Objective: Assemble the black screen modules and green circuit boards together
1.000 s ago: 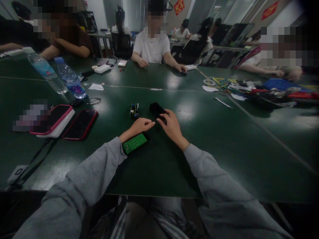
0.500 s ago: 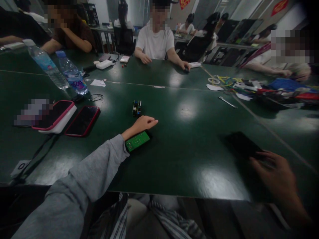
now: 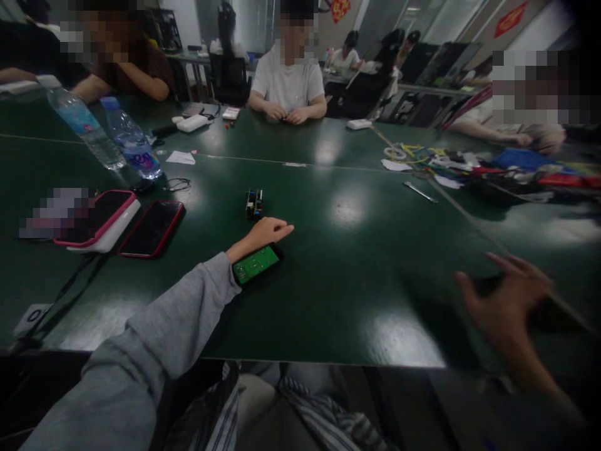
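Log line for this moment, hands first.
left hand: beside green board | right hand: spread open, blurred | small module: beyond left hand | red phone: screen up, left of board

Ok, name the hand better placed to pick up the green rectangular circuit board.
Probably the left hand: it is just beyond the green circuit board, its wrist right beside it. The right hand, blurred with fingers spread, is well off to the right.
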Action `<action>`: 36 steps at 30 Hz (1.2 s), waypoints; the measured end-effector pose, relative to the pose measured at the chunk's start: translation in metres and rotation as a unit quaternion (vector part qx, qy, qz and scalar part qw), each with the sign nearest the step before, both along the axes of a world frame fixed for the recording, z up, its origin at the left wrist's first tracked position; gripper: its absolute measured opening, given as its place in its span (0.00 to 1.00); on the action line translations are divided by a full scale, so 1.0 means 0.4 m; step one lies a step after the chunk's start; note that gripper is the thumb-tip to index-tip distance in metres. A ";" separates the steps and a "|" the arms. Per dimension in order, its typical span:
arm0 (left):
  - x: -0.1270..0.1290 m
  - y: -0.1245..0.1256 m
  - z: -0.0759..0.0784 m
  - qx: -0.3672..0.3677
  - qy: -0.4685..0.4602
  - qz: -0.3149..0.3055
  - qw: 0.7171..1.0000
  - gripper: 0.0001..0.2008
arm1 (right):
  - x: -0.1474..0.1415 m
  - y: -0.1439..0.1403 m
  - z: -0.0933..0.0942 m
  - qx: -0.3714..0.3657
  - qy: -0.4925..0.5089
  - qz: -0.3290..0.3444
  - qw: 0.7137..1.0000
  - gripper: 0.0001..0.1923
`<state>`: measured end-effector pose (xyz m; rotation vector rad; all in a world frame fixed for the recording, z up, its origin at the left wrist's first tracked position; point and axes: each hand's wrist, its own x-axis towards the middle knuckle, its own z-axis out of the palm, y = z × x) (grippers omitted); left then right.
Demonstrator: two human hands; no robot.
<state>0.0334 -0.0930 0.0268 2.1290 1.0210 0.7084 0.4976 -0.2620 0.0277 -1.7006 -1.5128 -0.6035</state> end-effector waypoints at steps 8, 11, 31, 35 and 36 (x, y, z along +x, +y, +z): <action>-0.001 -0.001 0.006 -0.059 -0.072 -0.016 0.996 0.26 | -0.563 0.298 -0.036 -0.148 0.034 0.319 0.936 0.23; -0.011 0.004 0.017 -0.134 -0.151 -0.013 0.979 0.27 | -0.691 0.394 -0.032 -0.140 0.075 0.357 0.921 0.21; -0.079 0.028 0.043 -0.406 -0.365 -0.089 0.833 0.23 | -0.802 0.466 -0.044 -0.159 0.081 0.370 0.912 0.09; -0.079 0.030 0.042 -0.393 -0.368 -0.098 0.837 0.26 | -0.792 0.478 -0.054 -0.131 0.189 0.391 0.891 0.14; -0.079 0.030 0.043 -0.396 -0.364 -0.093 0.838 0.26 | -0.789 0.481 -0.054 -0.131 0.210 0.392 0.886 0.15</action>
